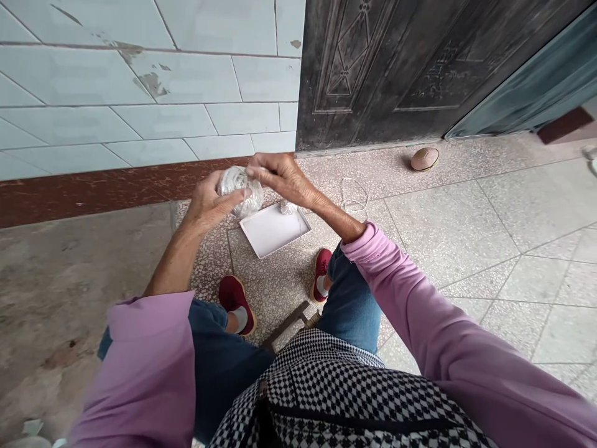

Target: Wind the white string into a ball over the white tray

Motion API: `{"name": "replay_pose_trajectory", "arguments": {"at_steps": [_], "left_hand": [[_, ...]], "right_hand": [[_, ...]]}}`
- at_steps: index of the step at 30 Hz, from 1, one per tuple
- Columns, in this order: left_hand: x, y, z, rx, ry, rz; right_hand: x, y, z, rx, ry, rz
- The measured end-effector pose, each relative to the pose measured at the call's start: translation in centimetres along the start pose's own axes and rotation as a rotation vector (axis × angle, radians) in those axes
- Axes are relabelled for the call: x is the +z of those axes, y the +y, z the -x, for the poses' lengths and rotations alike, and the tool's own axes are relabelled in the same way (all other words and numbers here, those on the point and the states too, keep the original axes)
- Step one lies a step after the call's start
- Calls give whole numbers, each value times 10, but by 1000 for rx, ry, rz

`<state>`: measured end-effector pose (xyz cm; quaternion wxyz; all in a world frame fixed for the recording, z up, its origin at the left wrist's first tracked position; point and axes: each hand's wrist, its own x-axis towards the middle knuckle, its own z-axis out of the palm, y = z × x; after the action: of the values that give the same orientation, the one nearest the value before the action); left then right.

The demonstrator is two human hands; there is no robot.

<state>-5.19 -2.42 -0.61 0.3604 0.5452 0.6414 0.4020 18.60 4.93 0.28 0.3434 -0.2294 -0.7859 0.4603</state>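
My left hand (208, 202) is wrapped around a shiny silver ball of wound strand (239, 186), held up in front of me. My right hand (282, 177) pinches at the top right of that ball with its fingers pressed together. Below the hands a white flat tray (270, 231) lies on the floor, with a smaller silver ball (288, 208) at its far right corner.
I sit on a low stool with red shoes (237, 303) on a speckled floor. A loose loop of thin wire (354, 194) lies right of the tray. A round tan lid (425, 158) rests by a dark metal door (410, 68). A tiled wall stands left.
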Motion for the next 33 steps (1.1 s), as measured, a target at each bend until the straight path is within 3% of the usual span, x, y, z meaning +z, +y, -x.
{"name": "replay_pose_trajectory", "arguments": {"at_steps": [4,7,12,16,22,25,27,30,33], "left_hand": [[10,9,17,57,-241,225],[14,8,21,37,-327,416],[11,2,11,134,-338,662],[4,9,7,176,-184,755],[-2,18,0,87,79,614],[-4,9,-9,57,265,346],[-5,1,-12,26,331,128],[-6,-7,-10,3,233,-44],[-2,-9,-1,32,74,-25]], "right_hand": [[-25,1,-10,117,161,37],[-24,8,-12,170,194,14],[0,17,-13,203,169,-86],[19,10,-11,231,73,-25],[41,1,1,177,-168,65],[45,3,5,95,-261,52],[40,3,4,45,-244,29],[21,-3,0,5,-138,-18],[1,-14,-3,80,-18,-40]]}}
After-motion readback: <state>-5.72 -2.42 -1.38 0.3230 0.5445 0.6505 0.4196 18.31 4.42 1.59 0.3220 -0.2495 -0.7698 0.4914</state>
